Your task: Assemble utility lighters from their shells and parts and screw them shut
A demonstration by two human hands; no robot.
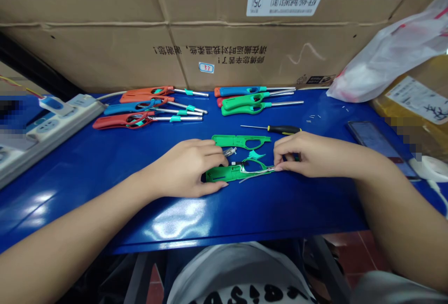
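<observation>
On the blue table lies an opened green lighter shell half (224, 173), its hollow side up, with wires and small parts inside. My left hand (199, 166) grips its wide end between thumb and fingers. At the narrow end, my right hand (294, 154) pinches the metal tube, most of which is hidden by the fingers. Just beyond lies the other green shell half (241, 141). Between the halves are a teal trigger (256, 155) and a small clear and metal part (230, 152) beside my left fingertips.
Several lighters in orange, blue and red (122, 121) lie back left; green, blue and red ones (241, 104) lie back centre. A screwdriver (280, 129), small screws (313, 117), a phone (380, 147), a power strip (52, 131) and a plastic bag (378, 56) surround the work. A cardboard box (122, 52) stands behind.
</observation>
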